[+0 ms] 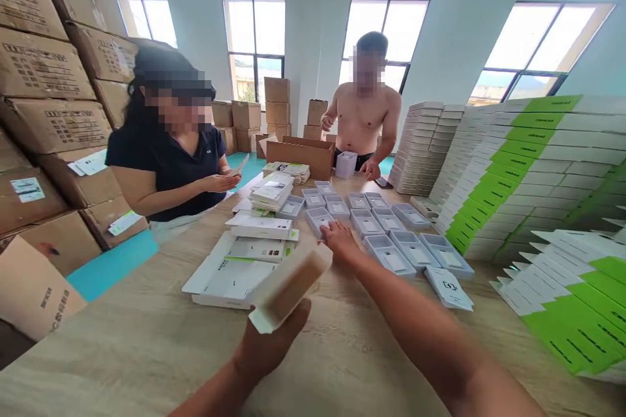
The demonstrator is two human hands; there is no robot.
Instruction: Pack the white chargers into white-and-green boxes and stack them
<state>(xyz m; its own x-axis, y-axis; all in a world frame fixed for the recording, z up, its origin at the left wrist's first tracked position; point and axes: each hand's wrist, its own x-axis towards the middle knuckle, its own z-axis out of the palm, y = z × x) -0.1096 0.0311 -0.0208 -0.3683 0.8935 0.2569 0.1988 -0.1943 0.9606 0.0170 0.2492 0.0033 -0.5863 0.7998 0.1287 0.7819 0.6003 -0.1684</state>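
My left hand (274,345) is wrapped round an open white carton (293,287), held tilted above the near part of the table. The carton's brown inside shows and looks hollow. Reaching forward, my right hand (340,241) has its fingers closed over the near right edge of a translucent plastic tray (317,216) with a small white piece in it. Several similar trays (369,223) stand in rows beside and beyond it. Flat white-and-green cartons (229,270) lie piled left of my hands. White printed leaflets (448,287) lie to the right.
Tall stacks of white-and-green boxes (528,163) line the table's right side. Across the table, one person (366,114) stands by an open cardboard box (298,156); another person (171,163) at the left holds a flat piece. Large cardboard boxes (44,65) are stacked at far left.
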